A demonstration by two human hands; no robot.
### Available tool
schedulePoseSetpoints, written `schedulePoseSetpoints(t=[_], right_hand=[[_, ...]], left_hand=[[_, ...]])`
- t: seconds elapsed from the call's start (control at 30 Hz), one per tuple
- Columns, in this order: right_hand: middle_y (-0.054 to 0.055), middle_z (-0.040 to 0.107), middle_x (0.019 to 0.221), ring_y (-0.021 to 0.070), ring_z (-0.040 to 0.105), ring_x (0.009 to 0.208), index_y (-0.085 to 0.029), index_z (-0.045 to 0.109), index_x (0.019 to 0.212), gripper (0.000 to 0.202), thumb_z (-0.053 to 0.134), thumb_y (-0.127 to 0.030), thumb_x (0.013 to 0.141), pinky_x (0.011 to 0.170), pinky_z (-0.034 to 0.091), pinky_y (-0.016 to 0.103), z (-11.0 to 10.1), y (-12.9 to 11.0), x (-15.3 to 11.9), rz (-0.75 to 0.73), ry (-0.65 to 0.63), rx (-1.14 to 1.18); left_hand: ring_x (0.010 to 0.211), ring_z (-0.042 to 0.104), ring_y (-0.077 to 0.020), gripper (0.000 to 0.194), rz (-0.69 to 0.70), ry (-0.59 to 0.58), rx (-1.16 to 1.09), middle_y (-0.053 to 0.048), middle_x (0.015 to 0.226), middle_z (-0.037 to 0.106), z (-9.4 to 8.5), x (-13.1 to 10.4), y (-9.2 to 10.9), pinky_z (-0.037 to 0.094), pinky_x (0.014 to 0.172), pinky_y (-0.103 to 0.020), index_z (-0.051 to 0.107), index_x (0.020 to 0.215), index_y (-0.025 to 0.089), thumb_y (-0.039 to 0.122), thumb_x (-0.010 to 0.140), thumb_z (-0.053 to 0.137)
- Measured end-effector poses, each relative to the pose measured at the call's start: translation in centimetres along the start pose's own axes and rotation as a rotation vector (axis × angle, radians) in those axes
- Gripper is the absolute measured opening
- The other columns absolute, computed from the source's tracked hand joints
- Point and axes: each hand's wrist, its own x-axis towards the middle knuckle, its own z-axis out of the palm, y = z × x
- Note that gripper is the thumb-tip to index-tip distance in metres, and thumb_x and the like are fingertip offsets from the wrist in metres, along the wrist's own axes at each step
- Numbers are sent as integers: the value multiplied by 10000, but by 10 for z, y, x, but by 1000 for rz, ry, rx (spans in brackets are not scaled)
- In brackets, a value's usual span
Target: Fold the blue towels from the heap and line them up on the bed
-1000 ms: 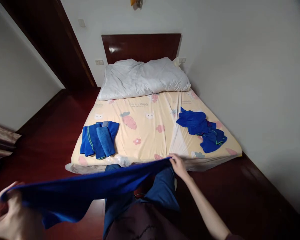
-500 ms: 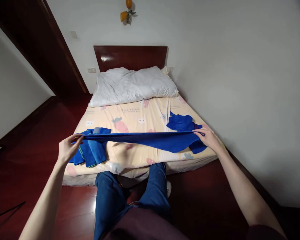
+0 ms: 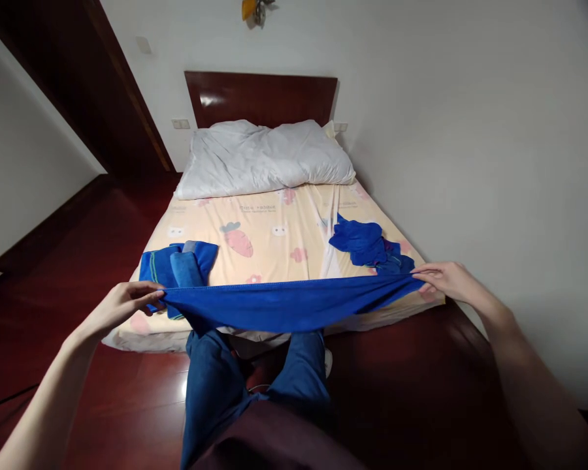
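A: What takes up the most space?
B: The pale wall point(image 3: 460, 130), running close along the bed's right side. Then the dark red floor point(image 3: 108, 385), wide on the left and a narrowing strip on the right.

A: And the bed point(image 3: 269, 258) itself?
B: Its foot edge faces the person, with a pale hem hanging below. A rumpled white quilt point(image 3: 269, 160) covers the far end, against the dark headboard point(image 3: 264, 98). The person's legs point(image 3: 215, 391), in blue trousers, stand at that foot edge.

A: Where's the blue cloth point(image 3: 289, 307)?
B: Stretched crosswise in front of the bed's foot end, upper edge nearly straight, lower edge sagging in a loose curve over the knees. I can't tell whether it touches the bed.

A: What lies behind it?
B: A folded stack point(image 3: 181, 264) near the left edge, its front partly hidden by the cloth, and a crumpled heap point(image 3: 360, 240) near the right edge. A broad stretch of patterned sheet separates them.

A: The hands?
B: Well apart. The left hand point(image 3: 125, 303) is in front of the stack; the right hand point(image 3: 451, 281) is out by the bed's right edge, near the wall.

A: And the fingers point(image 3: 146, 286)?
B: On each hand they pinch one upper corner of the cloth against the thumb.
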Motion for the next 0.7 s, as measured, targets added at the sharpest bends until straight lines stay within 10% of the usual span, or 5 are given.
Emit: schedulePoseSetpoints(t=[0.13, 0.3, 0.47, 0.7], right_hand=[[164, 758, 737, 257, 753, 620, -154, 769, 820, 185, 764, -332, 768, 549, 575, 299, 20, -9, 27, 235, -280, 148], [81, 735, 633, 231, 741, 589, -169, 713, 728, 219, 735, -373, 801, 565, 585, 302, 61, -16, 67, 65, -150, 66], [97, 773, 800, 239, 759, 754, -170, 754, 863, 206, 668, -356, 849, 758, 603, 345, 86, -23, 103, -15, 149, -62], [131, 731, 1182, 250, 694, 1098, -173, 738, 1052, 281, 552, -357, 949, 1028, 528, 422, 101, -25, 84, -232, 362, -25]], left_hand=[[838, 741, -295, 602, -45, -24, -102, -106, 874, 763, 18, 27, -4, 623, 696, -355, 735, 874, 181, 706, 584, 791], [838, 745, -307, 604, 29, 32, -223, -108, 835, 763, 39, 85, -16, 626, 784, -400, 720, 809, 169, 683, 513, 835], [895, 738, -290, 555, 191, 340, -229, -117, 888, 762, 45, 134, 3, 605, 867, -405, 701, 899, 124, 613, 643, 764], [1083, 691, -218, 382, 433, 624, -18, -99, 1186, 721, 65, 132, 7, 547, 997, -346, 675, 1107, 144, 434, 898, 538]])
